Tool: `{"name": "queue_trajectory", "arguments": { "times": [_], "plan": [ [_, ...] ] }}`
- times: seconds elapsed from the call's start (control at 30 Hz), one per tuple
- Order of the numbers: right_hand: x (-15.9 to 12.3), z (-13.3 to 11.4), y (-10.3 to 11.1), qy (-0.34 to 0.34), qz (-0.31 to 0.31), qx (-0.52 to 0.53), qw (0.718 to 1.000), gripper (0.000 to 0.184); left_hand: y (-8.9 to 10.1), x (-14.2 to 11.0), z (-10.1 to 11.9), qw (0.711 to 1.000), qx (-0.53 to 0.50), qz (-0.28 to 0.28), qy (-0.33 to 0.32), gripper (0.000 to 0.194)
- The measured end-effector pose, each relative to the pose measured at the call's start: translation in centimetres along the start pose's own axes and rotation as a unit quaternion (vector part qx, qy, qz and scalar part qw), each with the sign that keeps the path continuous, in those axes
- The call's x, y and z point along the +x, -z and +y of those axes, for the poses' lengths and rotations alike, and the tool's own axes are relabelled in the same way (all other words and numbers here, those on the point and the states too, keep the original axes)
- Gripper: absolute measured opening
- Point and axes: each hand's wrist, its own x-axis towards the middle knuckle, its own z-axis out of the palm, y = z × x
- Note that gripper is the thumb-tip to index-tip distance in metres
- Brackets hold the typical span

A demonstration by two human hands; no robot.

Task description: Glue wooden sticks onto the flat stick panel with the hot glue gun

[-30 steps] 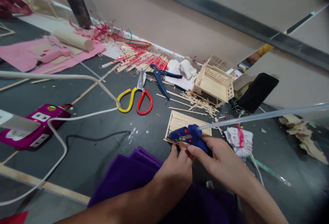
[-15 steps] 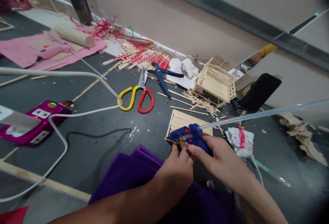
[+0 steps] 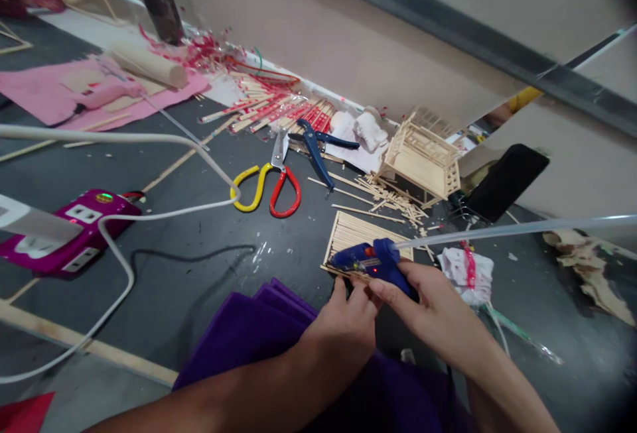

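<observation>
My right hand is wrapped round a blue hot glue gun, with a long clear glue stick poking out of its back. The gun's nozzle points left, at the near left corner of a small panel of wooden sticks lying on the dark table. My left hand pinches the panel's near edge, just below the gun. Its fingertips are partly hidden. Dark purple cloth lies beneath my left forearm.
Beyond the panel lie loose sticks, scissors, a blue cutter and a small wooden stick model. A phone leans at the right. On the left are a purple power strip, a white cable and a pink glue gun.
The glue gun's nozzle has shifted slightly right along the panel's near edge. The whole view has moved a little; both hands keep their hold.
</observation>
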Motion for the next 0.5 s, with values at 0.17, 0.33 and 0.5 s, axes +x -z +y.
{"name": "queue_trajectory", "arguments": {
  "times": [0.17, 0.33, 0.5],
  "plan": [
    [-0.1, 0.21, -0.07, -0.002, -0.004, -0.01, 1.0, 0.021, -0.05, -0.04, 0.02, 1.0, 0.003, -0.006, -0.001, 0.037],
    [-0.21, 0.01, -0.11, -0.002, -0.003, -0.012, 1.0, 0.021, 0.11, -0.02, 0.01, 1.0, 0.005, -0.013, -0.004, 0.037],
    [-0.18, 0.13, -0.05, 0.001, -0.001, -0.012, 1.0, 0.02, 0.32, 0.09, -0.1, 1.0, 0.01, -0.012, -0.001, 0.037]
  ]
}}
